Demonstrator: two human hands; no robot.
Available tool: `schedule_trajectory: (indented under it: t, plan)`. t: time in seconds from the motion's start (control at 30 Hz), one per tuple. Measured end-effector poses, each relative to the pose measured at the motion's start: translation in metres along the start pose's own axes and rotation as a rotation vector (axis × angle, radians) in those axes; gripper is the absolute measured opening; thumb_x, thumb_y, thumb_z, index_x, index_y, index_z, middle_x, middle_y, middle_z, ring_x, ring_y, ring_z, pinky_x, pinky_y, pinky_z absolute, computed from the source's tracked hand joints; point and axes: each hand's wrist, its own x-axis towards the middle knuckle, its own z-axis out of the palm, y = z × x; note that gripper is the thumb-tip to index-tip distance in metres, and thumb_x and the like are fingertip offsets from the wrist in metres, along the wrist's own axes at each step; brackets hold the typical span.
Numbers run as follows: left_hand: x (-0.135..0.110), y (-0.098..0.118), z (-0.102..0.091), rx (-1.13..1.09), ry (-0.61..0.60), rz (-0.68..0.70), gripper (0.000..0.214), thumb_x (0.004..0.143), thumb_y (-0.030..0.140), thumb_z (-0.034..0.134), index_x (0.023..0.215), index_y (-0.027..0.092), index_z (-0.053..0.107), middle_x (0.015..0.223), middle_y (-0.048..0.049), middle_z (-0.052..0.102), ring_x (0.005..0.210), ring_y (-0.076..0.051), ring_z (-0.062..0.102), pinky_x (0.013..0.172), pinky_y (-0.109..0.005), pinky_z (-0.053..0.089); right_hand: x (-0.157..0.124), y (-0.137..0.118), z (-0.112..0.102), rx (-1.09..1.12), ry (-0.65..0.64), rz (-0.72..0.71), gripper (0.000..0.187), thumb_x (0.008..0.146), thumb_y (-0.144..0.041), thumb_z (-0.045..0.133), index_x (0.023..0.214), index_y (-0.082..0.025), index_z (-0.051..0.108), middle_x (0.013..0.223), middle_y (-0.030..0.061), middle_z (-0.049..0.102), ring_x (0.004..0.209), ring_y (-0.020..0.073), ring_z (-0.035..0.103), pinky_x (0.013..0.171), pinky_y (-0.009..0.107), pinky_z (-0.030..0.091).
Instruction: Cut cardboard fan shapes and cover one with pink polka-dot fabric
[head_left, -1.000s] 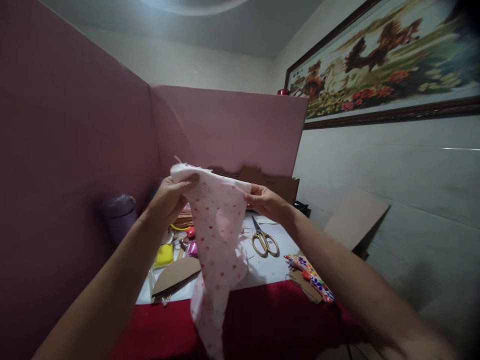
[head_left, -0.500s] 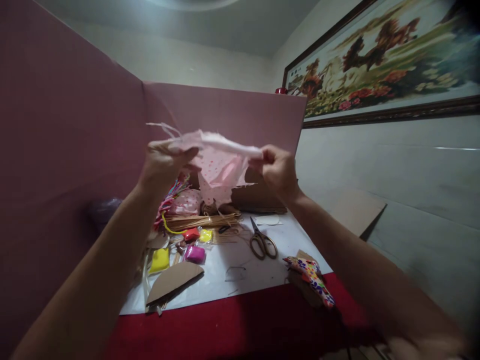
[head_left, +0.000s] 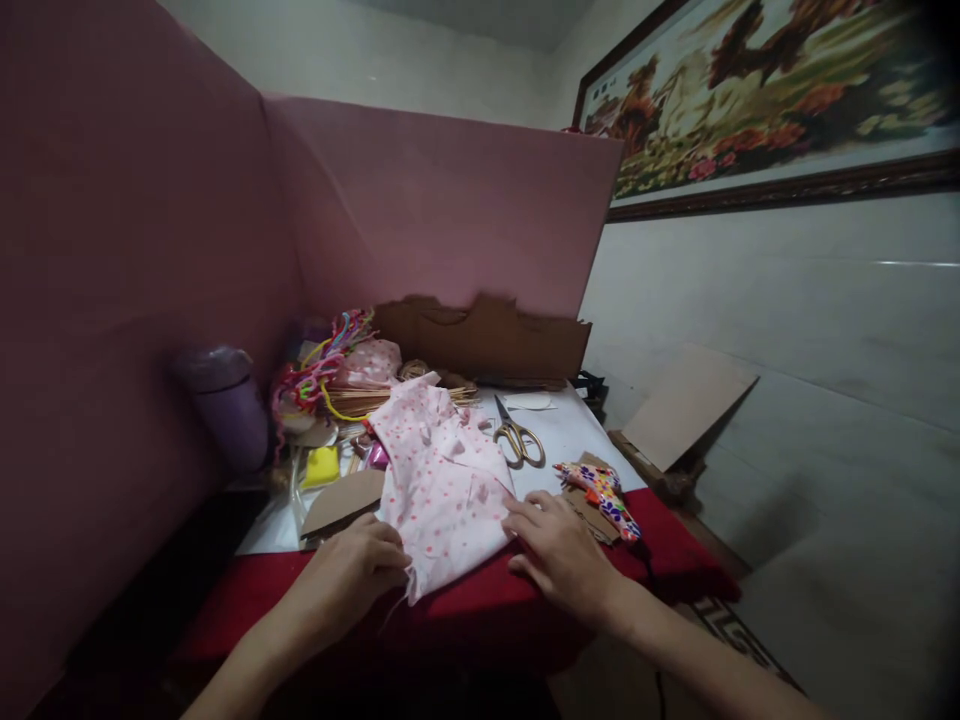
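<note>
A piece of pale pink fabric [head_left: 446, 490] with darker pink dots lies spread over the front of the table, its surface wrinkled and its edges frayed. My left hand [head_left: 360, 560] pinches the near left edge of the fabric with curled fingers. At the right edge, my right hand [head_left: 559, 550] rests its fingertips on the fabric, thumb held apart from the fingers. Just beyond the fabric's right side lie scissors [head_left: 517, 440] with gold handles. A hot glue gun shape wrapped in a flowery pattern [head_left: 607, 500] sits on cardboard pieces to the right of them.
Left of the fabric are a cardboard half-disc [head_left: 341, 505], a yellow packet [head_left: 321, 466], colourful pipe cleaners [head_left: 330, 365] and a purple tumbler [head_left: 229, 410]. Thin wooden sticks [head_left: 352, 402] lie behind. Torn cardboard [head_left: 487, 345] stands against the pink partition [head_left: 450, 210]. Red cloth [head_left: 480, 610] covers the table's front.
The fabric has come down from the air, where both hands held it stretched, onto the table. Both hands have lowered towards me, and the right fingers have loosened. The view has tilted down.
</note>
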Motion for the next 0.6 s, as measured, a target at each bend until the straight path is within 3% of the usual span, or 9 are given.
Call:
schedule_trajectory:
  t: [0.07,0.13,0.23,0.3,0.4,0.5,0.6]
  plan:
    - [-0.005,0.004,-0.001,0.02,0.009,0.046,0.024,0.085,0.028,0.053,0.071,0.025,0.072,0.087,-0.0017,0.069,0.088,-0.018,0.056,0.075,-0.027,0.04,0.005,-0.001,0.004,0.033,0.045,-0.083,0.036,0.08,-0.028,0.064,0.113,-0.02,0.057,0.125,0.0089,0.056,0.116,0.0284,0.043,0.096,0.042,0.034]
    - [-0.007,0.003,0.0,0.008,0.029,0.053,0.025,0.086,0.03,0.052,0.073,0.024,0.072,0.088,-0.0023,0.069,0.089,-0.018,0.055,0.075,-0.027,0.04,0.018,0.0,0.01,0.076,0.072,-0.113,0.031,0.088,-0.025,0.052,0.119,-0.018,0.054,0.123,0.0101,0.057,0.117,0.0244,0.044,0.097,0.038,0.035]
    - [-0.008,-0.003,0.007,0.001,0.05,0.049,0.025,0.087,0.029,0.053,0.072,0.024,0.072,0.092,-0.003,0.068,0.089,-0.018,0.055,0.076,-0.028,0.041,0.054,0.003,0.016,0.001,0.085,0.058,0.025,0.092,-0.02,0.041,0.11,-0.015,0.058,0.111,0.0119,0.061,0.104,0.0209,0.052,0.09,0.032,0.04]
    - [-0.009,-0.006,0.013,0.01,0.067,0.04,0.025,0.086,0.027,0.053,0.071,0.024,0.072,0.094,-0.0032,0.067,0.09,-0.018,0.055,0.077,-0.029,0.042,0.082,0.005,0.017,-0.14,0.038,0.168,0.022,0.089,-0.021,0.046,0.106,-0.016,0.06,0.111,0.0116,0.06,0.105,0.0221,0.051,0.089,0.032,0.04]
    - [-0.013,-0.007,0.021,0.032,0.116,0.023,0.025,0.087,0.027,0.052,0.071,0.025,0.071,0.099,-0.0032,0.067,0.092,-0.019,0.056,0.079,-0.03,0.043,0.116,0.007,0.019,-0.173,0.002,0.212,0.025,0.085,-0.027,0.053,0.108,-0.019,0.06,0.113,0.0089,0.062,0.106,0.0225,0.053,0.085,0.03,0.041]
    - [-0.019,-0.006,0.027,0.057,0.169,0.021,0.026,0.089,0.029,0.049,0.075,0.025,0.071,0.105,-0.0033,0.067,0.094,-0.02,0.056,0.08,-0.032,0.044,0.129,0.014,0.015,-0.188,-0.037,0.292,0.02,0.083,-0.029,0.054,0.099,-0.023,0.065,0.1,0.0054,0.068,0.094,0.0208,0.061,0.073,0.026,0.043]
    - [-0.023,-0.006,0.03,0.076,0.195,0.034,0.026,0.09,0.03,0.048,0.078,0.026,0.071,0.109,-0.0031,0.066,0.096,-0.021,0.055,0.08,-0.034,0.044,0.121,0.033,0.0,-0.249,-0.02,0.44,0.027,0.085,-0.022,0.048,0.106,-0.021,0.064,0.099,0.0097,0.069,0.09,0.023,0.064,0.068,0.027,0.042]
